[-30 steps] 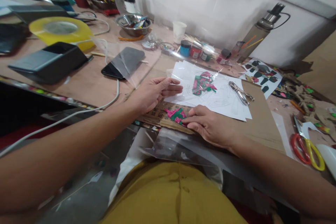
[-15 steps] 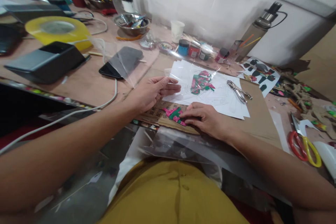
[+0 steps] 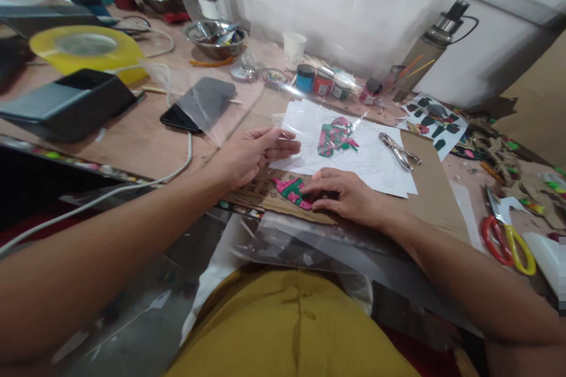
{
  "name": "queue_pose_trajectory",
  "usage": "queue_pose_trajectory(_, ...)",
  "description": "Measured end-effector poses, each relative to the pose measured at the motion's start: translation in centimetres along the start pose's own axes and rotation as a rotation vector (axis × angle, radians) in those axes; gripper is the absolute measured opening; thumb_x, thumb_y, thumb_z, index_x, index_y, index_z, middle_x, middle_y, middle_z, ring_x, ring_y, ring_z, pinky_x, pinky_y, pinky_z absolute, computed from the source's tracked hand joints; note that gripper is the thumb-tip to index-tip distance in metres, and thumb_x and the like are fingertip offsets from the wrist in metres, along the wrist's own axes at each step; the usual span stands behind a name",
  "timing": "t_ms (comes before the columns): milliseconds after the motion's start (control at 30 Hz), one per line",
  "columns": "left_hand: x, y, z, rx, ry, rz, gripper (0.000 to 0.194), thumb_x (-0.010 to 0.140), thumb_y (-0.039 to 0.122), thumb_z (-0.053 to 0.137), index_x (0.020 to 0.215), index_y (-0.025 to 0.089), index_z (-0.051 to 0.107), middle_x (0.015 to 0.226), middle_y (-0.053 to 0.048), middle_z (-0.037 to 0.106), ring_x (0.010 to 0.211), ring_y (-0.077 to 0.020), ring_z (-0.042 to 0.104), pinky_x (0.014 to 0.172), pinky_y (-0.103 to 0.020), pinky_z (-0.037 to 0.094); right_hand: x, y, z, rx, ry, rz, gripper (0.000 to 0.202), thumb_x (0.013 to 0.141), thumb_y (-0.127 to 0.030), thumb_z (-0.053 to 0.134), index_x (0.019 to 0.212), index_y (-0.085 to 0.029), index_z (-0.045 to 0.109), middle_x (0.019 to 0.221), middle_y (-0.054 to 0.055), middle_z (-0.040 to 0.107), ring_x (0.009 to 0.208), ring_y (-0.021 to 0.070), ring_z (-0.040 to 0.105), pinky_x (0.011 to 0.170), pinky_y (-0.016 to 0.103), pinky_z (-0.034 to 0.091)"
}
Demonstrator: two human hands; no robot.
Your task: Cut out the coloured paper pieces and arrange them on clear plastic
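A small pink-and-green painted cutout (image 3: 289, 190) lies flat on a strip of printed brown cardboard (image 3: 265, 191) at the front edge of the table. My right hand (image 3: 340, 194) has its curled fingertips on the cutout's right end, with the thumb at its lower edge. My left hand (image 3: 260, 153) is held above the cardboard to the left, fingers stretched out towards the right. Clear plastic film (image 3: 206, 112) hangs near the left hand; whether the fingers touch it I cannot tell. Beyond both hands, another pink-and-green painted piece (image 3: 336, 136) rests on white drawing sheets (image 3: 371, 168).
A metal hole punch (image 3: 400, 152) lies on the sheets. Red-and-yellow scissors (image 3: 504, 235) are at the right. Paint jars (image 3: 323, 81), a paper cup (image 3: 294, 50) and a bottle (image 3: 424, 50) stand behind. To the left are a phone (image 3: 198, 104), yellow tape (image 3: 88, 50) and a white cable (image 3: 132, 185).
The whole view has shifted slightly left. My right fingertips have loosened a little, showing more of the painted cutout. My left hand keeps nearly the same pose.
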State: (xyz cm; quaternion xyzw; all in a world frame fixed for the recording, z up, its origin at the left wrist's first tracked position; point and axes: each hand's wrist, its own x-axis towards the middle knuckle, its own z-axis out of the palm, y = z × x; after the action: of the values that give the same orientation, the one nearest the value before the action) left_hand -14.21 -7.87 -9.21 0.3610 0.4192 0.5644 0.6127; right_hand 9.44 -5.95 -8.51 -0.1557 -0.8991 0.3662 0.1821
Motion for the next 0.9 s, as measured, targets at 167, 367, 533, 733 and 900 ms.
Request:
queue_pose_trajectory(167,0.1,-0.1,-0.1,-0.002,0.002,0.002,0.021,0.093,0.028,0.062,0.088,0.011,0.073,0.085,-0.012,0.079,0.088,-0.0220,0.076,0.100,-0.042,0.051,0.0,-0.2,0.0,-0.062,-0.007,-0.025,0.025,0.091,-0.020,0.069,0.115,-0.012,0.073,0.105,0.011,0.069,0.096,0.0158,0.067,0.089,0.029,0.056)
queue_pose_trajectory(367,0.0,-0.1,-0.1,0.009,-0.003,0.004,0.024,0.097,0.027,0.056,0.090,0.011,0.072,0.088,-0.013,0.079,0.091,-0.0225,0.076,0.100,-0.043,0.051,-0.2,-0.7,0.6,-0.188,0.056,-0.128,0.017,0.096,-0.016,0.060,0.100,-0.015,0.076,0.101,0.011,0.070,0.093,0.0159,0.067,0.084,0.030,0.057)
queue_pose_trajectory(533,0.0,-0.1,-0.1,0.018,-0.007,0.008,0.025,0.098,0.026,0.054,0.091,0.011,0.072,0.089,-0.013,0.079,0.091,-0.0222,0.076,0.102,-0.044,0.050,-0.4,-1.0,1.1,-0.335,0.161,-0.158,0.018,0.099,-0.018,0.054,0.101,-0.014,0.072,0.094,0.011,0.071,0.085,0.0172,0.066,0.076,0.031,0.057)
queue_pose_trajectory(733,-0.1,0.0,0.0,0.007,0.000,0.006,0.023,0.097,0.027,0.056,0.090,0.011,0.072,0.087,-0.012,0.079,0.090,-0.0215,0.075,0.102,-0.043,0.050,-0.2,-1.2,1.4,-0.323,0.372,-0.067,0.013,0.096,-0.015,0.054,0.099,-0.017,0.067,0.090,0.006,0.073,0.082,0.0146,0.068,0.076,0.027,0.056)
queue_pose_trajectory(900,-0.2,0.2,0.0,-0.005,-0.008,0.005,0.020,0.092,0.029,0.064,0.088,0.011,0.073,0.087,-0.012,0.079,0.091,-0.0227,0.075,0.101,-0.042,0.050,0.0,-1.1,1.8,-0.227,0.477,-0.096,0.012,0.093,-0.013,0.058,0.099,-0.019,0.066,0.097,0.006,0.075,0.091,0.0148,0.071,0.085,0.029,0.057)
